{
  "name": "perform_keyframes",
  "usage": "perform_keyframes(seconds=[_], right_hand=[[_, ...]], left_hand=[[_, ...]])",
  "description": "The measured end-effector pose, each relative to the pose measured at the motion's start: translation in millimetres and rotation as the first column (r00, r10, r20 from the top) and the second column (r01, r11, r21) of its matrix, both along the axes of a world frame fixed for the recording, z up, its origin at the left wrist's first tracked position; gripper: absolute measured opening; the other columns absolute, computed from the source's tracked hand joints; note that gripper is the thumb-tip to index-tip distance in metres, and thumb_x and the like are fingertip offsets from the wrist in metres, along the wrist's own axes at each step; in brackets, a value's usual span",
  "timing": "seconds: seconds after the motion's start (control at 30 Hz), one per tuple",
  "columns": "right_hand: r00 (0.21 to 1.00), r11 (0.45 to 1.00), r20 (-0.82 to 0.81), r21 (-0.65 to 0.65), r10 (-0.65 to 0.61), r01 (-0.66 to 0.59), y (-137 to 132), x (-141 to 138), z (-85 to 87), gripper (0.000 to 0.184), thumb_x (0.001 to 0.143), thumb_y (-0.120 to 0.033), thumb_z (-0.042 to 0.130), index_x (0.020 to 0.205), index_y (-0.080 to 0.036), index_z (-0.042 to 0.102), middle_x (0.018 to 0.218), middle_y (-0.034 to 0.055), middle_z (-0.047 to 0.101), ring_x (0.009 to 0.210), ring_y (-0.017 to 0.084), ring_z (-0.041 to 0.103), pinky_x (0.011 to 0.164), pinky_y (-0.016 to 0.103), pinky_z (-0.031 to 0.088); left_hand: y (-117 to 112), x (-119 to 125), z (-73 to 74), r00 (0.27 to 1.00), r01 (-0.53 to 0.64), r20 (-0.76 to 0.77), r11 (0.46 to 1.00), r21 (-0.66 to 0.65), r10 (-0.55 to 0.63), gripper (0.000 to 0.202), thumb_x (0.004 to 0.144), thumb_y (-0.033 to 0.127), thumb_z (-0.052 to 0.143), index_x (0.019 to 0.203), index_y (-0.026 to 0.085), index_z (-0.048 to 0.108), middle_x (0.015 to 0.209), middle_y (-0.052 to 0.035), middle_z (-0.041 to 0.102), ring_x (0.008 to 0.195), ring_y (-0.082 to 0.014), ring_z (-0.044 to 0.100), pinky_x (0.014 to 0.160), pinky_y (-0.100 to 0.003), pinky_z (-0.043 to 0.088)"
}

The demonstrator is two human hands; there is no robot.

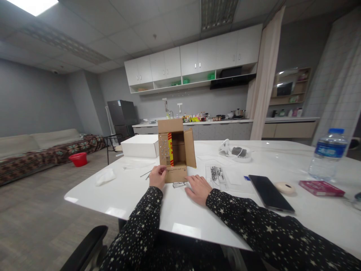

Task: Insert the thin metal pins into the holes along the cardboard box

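A small brown cardboard box (176, 148) lies on its side on the white table (180, 222), its open mouth facing me and its flaps spread. My left hand (158, 176) is curled at the box's lower left flap, fingers pinched on its edge. My right hand (197, 188) lies flat on the table just right of the box, fingers stretched out, holding nothing. A small dark patterned item (178, 184) sits on the table between the two hands. Both arms wear dark sleeves with white stars.
A white flat box (140, 146) stands behind the cardboard box. A clear bag of small dark parts (217, 175), a black phone (270, 193), a red packet (320, 188), a water bottle (328, 154) and a white headset (235, 151) lie to the right. Crumpled plastic (105, 176) lies left.
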State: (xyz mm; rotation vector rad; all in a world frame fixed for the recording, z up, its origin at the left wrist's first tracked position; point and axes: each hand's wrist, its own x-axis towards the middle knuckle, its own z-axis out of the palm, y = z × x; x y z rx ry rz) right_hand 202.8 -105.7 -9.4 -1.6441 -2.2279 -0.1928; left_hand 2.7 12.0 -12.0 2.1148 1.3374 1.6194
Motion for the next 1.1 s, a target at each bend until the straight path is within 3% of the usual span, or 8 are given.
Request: perform_keyframes(seconds=[0.43, 0.87, 1.1], right_hand=[[1.000, 0.999, -0.012, -0.036, -0.010, 0.009, -2.3, -0.5, 4.7, 0.041, 0.089, -0.032, 0.041, 0.126, -0.017, 0.046, 0.115, 0.0104, 0.058, 0.104, 0.024, 0.046, 0.088, 0.035, 0.030], [1.000, 0.999, -0.001, -0.032, -0.001, 0.001, -1.4, 1.6, 3.8, 0.041, 0.089, -0.032, 0.042, 0.126, -0.016, 0.047, 0.114, 0.0107, 0.058, 0.105, 0.024, 0.046, 0.088, 0.035, 0.030], [1.000, 1.000, -0.004, -0.020, 0.002, -0.002, -0.7, 1.6, 2.1, 0.039, 0.089, -0.031, 0.042, 0.125, -0.016, 0.047, 0.114, 0.0103, 0.058, 0.104, 0.024, 0.046, 0.088, 0.035, 0.030]], left_hand=[[-3.1, 0.3, -1.3, 1.000, -0.006, -0.022, 1.000, -0.027, 0.006, 0.025, 0.078, 0.039, 0.056, 0.084, 0.019, 0.070, 0.080, -0.0048, 0.067, 0.069, -0.0161, 0.061, 0.069, -0.031, 0.052], [3.3, -0.7, -5.8, 0.998, -0.018, -0.067, 0.999, -0.051, 0.015, 0.028, 0.080, 0.038, 0.055, 0.090, 0.018, 0.071, 0.086, -0.0071, 0.070, 0.075, -0.0183, 0.064, 0.073, -0.033, 0.052], [2.6, -1.2, -5.5, 0.998, -0.030, -0.050, 0.999, -0.039, 0.028, 0.023, 0.078, 0.034, 0.055, 0.087, 0.019, 0.070, 0.085, -0.0058, 0.069, 0.068, -0.0170, 0.062, 0.070, -0.033, 0.052]])
